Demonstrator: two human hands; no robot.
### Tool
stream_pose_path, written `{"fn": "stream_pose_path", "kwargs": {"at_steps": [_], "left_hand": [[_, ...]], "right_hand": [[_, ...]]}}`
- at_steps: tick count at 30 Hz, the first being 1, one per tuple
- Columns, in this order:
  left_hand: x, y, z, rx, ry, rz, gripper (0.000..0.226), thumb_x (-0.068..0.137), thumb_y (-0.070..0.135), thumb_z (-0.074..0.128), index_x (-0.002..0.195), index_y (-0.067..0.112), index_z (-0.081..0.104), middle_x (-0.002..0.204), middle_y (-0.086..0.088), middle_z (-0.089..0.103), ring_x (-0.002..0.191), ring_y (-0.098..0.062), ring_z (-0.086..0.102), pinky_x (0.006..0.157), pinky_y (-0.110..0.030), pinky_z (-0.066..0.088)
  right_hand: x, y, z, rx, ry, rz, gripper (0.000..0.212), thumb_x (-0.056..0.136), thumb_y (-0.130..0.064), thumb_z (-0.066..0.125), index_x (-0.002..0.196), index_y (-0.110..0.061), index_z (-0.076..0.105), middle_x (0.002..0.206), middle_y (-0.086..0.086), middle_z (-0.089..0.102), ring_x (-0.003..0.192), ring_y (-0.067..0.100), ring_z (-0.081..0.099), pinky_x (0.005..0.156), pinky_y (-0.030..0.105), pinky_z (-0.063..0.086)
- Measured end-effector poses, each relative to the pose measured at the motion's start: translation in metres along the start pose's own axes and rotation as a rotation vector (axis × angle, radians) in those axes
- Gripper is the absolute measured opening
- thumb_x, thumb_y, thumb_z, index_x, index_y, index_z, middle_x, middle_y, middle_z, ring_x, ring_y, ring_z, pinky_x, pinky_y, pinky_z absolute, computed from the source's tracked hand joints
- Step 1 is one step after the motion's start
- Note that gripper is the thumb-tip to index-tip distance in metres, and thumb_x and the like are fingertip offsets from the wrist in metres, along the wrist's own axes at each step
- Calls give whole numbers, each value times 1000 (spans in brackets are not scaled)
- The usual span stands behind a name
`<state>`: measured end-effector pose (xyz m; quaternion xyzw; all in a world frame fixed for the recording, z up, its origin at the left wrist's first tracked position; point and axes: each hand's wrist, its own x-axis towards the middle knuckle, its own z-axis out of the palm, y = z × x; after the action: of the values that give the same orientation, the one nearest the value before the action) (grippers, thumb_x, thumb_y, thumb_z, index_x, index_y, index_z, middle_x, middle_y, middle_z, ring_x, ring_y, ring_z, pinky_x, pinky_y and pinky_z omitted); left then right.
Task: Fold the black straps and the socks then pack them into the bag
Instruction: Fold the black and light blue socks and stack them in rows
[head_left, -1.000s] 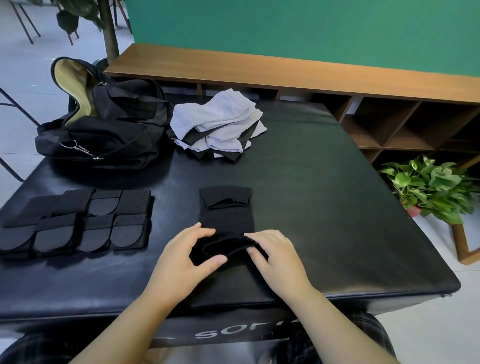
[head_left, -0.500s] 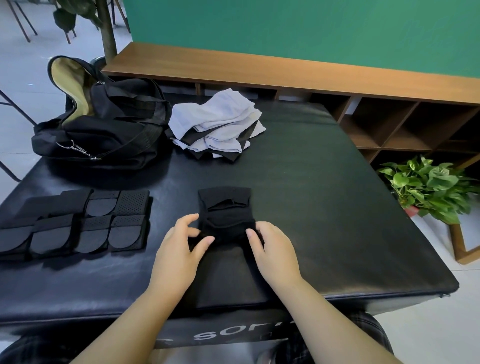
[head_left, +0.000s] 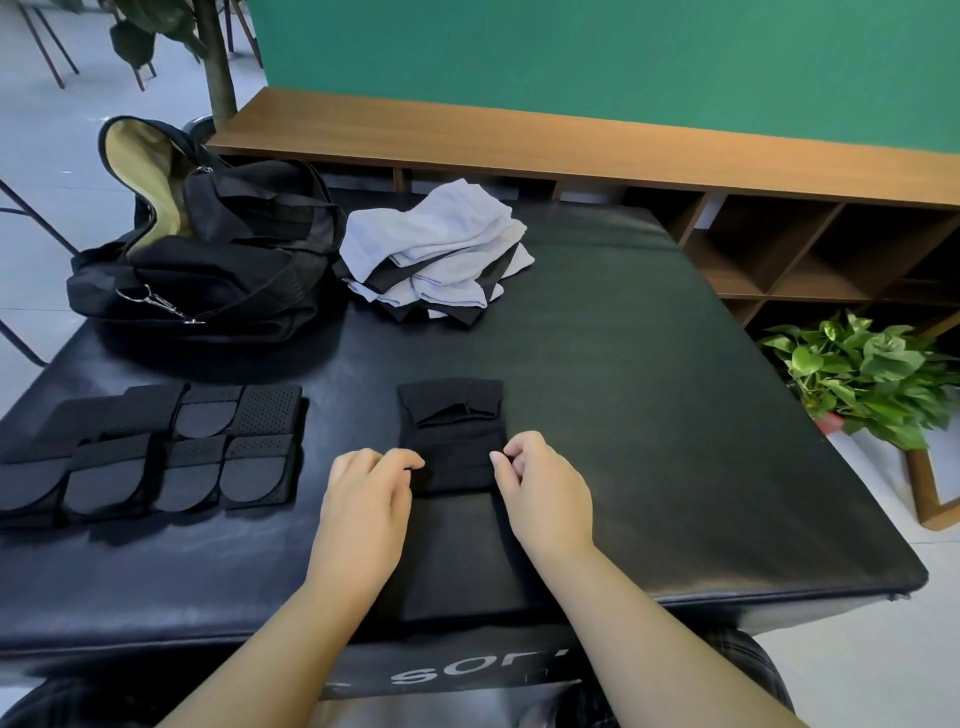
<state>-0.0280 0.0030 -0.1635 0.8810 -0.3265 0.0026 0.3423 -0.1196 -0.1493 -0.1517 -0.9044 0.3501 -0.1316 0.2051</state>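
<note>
Head view shows left hand (head_left: 363, 499) and right hand (head_left: 545, 493) fingers pinching the black sock's (head_left: 452, 441) folded edge mid-table (head_left: 649, 415); ideally, keep both edges aligned, then press flat.

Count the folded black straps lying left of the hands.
4, best I can tell: a two-by-two block of folded black straps on the table, near the left edge. Black on black; some may be hidden.

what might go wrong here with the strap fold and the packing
The black strap is only pinched at its side edges by the left hand and right hand, so the folded layers may spring open once released. The sock pile looks loose and could scatter when lifted. The bag has slumped, so its opening may need holding.
</note>
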Motion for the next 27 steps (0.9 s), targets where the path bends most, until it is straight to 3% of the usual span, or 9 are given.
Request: {"fn": "stream_pose_path", "kwargs": {"at_steps": [3,7,11,13,18,23,27], "left_hand": [[0,0,0,18,-9,10,24,91,12,57,109,24,67,80,12,44,97,-7,33,77,-26,37],[0,0,-3,27,-116,11,39,86,35,64,123,27,58,94,12,43,108,-7,30,96,-29,34],[1,-5,-6,-1,-149,20,43,88,22,60,130,23,52,97,14,40,109,-7,30,96,-24,32],[1,-6,-7,-15,-145,31,43,88,12,56,130,21,52,95,15,39,106,-6,30,92,-20,30],[-2,-9,-8,-41,-135,68,38,91,9,54,128,19,55,91,19,39,100,-5,32,88,-17,28],[-6,-8,-10,-87,-98,89,21,90,17,60,111,22,63,94,17,45,100,-2,33,84,-16,34],[-8,-9,-10,-152,-88,98,15,89,19,62,97,31,60,112,18,44,113,-1,33,88,-14,32]], "right_hand": [[-3,0,0,30,23,-55,14,98,-33,46,101,-23,54,80,-10,51,75,15,52,66,29,41],[-7,3,0,73,33,-133,24,98,-27,48,116,-28,64,88,-8,50,78,16,54,69,28,41],[-10,3,-6,18,-91,-182,40,94,-35,47,134,-30,50,96,-13,39,84,5,37,88,24,34],[-13,4,-8,8,-131,-184,46,92,-34,48,138,-30,44,101,-14,35,85,6,32,89,22,31],[-16,5,-8,21,-122,-133,34,94,-26,47,127,-30,51,113,-11,37,86,15,38,83,23,34],[-20,12,-3,108,-15,-185,13,91,-22,54,101,-21,63,107,-14,39,95,8,42,87,23,33],[-21,15,-4,116,-29,-257,34,86,-24,58,120,-23,57,134,-14,40,124,2,32,99,17,21]]}}
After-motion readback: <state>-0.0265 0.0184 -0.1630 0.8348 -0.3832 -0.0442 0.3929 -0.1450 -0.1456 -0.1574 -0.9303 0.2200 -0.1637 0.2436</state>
